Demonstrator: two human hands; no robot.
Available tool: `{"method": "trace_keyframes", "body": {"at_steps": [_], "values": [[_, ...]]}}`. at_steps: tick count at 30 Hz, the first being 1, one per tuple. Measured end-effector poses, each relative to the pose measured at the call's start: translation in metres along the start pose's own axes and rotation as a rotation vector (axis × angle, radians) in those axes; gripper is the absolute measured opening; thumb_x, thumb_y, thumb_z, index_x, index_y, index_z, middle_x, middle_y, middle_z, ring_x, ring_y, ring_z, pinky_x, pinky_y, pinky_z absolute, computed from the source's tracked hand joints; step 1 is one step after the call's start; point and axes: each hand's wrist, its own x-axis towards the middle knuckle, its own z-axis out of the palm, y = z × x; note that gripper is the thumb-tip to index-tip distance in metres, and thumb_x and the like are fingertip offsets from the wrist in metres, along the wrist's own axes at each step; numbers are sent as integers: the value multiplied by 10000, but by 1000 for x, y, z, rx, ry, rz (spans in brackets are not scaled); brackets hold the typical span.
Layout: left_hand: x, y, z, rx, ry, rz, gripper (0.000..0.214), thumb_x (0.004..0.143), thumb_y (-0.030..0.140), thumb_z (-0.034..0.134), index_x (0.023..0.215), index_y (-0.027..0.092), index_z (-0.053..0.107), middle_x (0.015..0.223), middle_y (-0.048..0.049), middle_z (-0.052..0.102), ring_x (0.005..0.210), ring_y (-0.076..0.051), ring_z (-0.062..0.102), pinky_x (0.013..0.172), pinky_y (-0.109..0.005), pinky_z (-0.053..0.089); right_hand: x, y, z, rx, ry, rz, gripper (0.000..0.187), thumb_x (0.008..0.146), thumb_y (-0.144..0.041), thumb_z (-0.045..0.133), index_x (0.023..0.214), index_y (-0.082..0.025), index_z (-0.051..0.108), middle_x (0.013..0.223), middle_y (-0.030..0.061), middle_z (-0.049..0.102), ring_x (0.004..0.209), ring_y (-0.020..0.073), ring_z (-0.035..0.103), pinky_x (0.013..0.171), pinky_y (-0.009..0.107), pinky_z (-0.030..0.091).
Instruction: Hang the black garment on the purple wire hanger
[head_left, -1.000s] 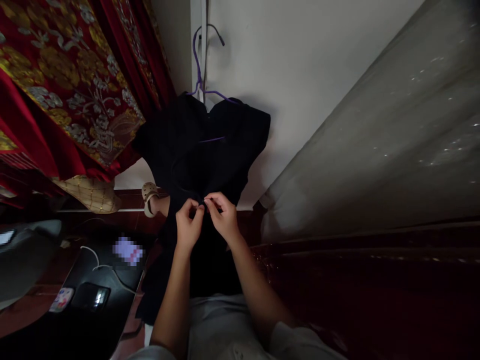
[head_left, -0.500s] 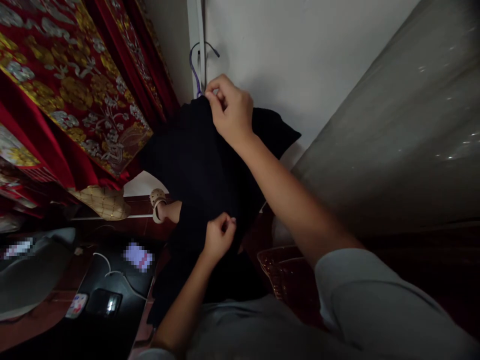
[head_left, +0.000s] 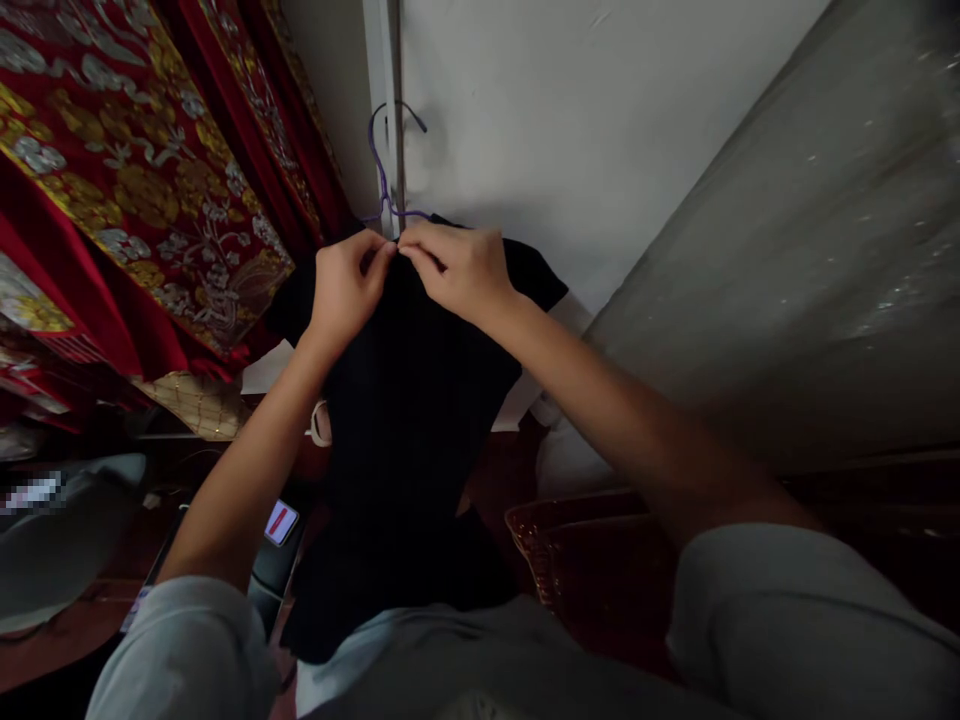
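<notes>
A black garment (head_left: pixel 409 400) hangs on a purple hanger (head_left: pixel 381 165) hooked high on the white wall. My left hand (head_left: pixel 346 285) and my right hand (head_left: pixel 457 268) meet at the garment's neckline, just under the hanger hook. Both hands are closed, fingertips pinching the dark fabric at the collar. What exactly sits between the fingertips is too dark to make out. Both arms reach up, in grey sleeves.
Red and gold embroidered cloth (head_left: pixel 120 170) hangs at the left. A grey plastic-covered surface (head_left: pixel 787 250) slopes at the right. Below left lie a lit phone (head_left: pixel 281 522) on a dark surface and a beige sandal (head_left: pixel 319 425). A dark red basket (head_left: pixel 570 550) stands at lower right.
My right hand went up from the garment's waist to the collar first. My left hand then let go of the lower front and rose to join it at the neckline.
</notes>
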Motion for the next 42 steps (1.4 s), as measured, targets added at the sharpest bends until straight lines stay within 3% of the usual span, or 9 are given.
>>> {"method": "trace_keyframes", "body": {"at_steps": [5, 11, 16, 22, 29, 32, 35, 39, 42], "values": [[6, -19, -2, -11, 120, -90, 464, 1059, 549, 508, 902, 141, 665, 783, -29, 662, 869, -181, 675, 837, -320, 500, -14, 12, 23, 13, -149, -68, 374, 1073, -338, 392, 1197, -233, 729, 1040, 72, 775, 899, 211, 700, 764, 326, 485], [36, -94, -66, 206, 451, -306, 480, 1109, 500, 394, 895, 116, 586, 828, -7, 625, 832, -119, 549, 920, -342, 502, -71, 4, 41, 84, -432, -245, 385, 1038, -272, 384, 1163, -247, 748, 901, 38, 762, 670, 160, 611, 607, 298, 376], [-35, -117, -98, 482, -68, -563, 358, 1081, 400, 522, 812, 174, 591, 837, -24, 664, 900, -162, 587, 1047, -406, 473, -105, -2, 39, 203, -480, -365, 337, 1004, -235, 404, 1052, -245, 738, 778, 15, 701, 616, 141, 544, 596, 289, 367], [-103, -96, -77, 367, -544, -629, 295, 904, 252, 679, 642, 160, 579, 527, -1, 561, 704, -177, 591, 828, -334, 490, -101, -8, 37, 166, -532, -489, 288, 1027, -328, 455, 1048, -191, 706, 904, 66, 720, 803, 190, 627, 701, 321, 478], [-76, 4, -43, -135, -385, -267, 365, 1007, 514, 548, 929, 181, 677, 909, -71, 700, 875, -208, 660, 851, -356, 538, -83, -48, 48, 480, -340, 49, 698, 844, -472, 773, 1385, -109, 523, 1363, 208, 602, 1256, 322, 597, 1085, 482, 516], [-64, 33, -31, -174, -267, -108, 370, 983, 527, 613, 1123, 195, 697, 1118, -96, 705, 1091, -252, 670, 1012, -403, 520, -72, -67, 46, 682, -280, 322, 401, 949, -406, 633, 1263, -160, 589, 1244, 137, 679, 1174, 267, 646, 1042, 431, 550], [-67, 29, -18, -254, -98, -111, 471, 1028, 548, 505, 1391, 254, 574, 1313, -108, 643, 1251, -267, 622, 1102, -412, 484, -62, -78, 31, 766, -347, 556, 213, 983, -349, 530, 1002, -178, 657, 950, 78, 715, 917, 226, 677, 824, 378, 594], [-98, 0, -1, -257, -497, -362, 717, 1082, 538, 57, 1152, 208, 690, 981, -112, 729, 1036, -273, 697, 901, -394, 559, -47, -72, -1, 798, -550, 462, 211, 837, -373, 725, 782, -183, 650, 750, 39, 652, 729, 194, 612, 644, 337, 535], [-120, -20, -1, -116, -717, -424, 631, 1036, 613, 313, 724, 200, 676, 679, -97, 666, 743, -266, 676, 763, -388, 544, -32, -48, -16, 618, -577, 263, 247, 792, -382, 768, 712, -182, 647, 660, 11, 591, 672, 170, 558, 624, 314, 475]]}}
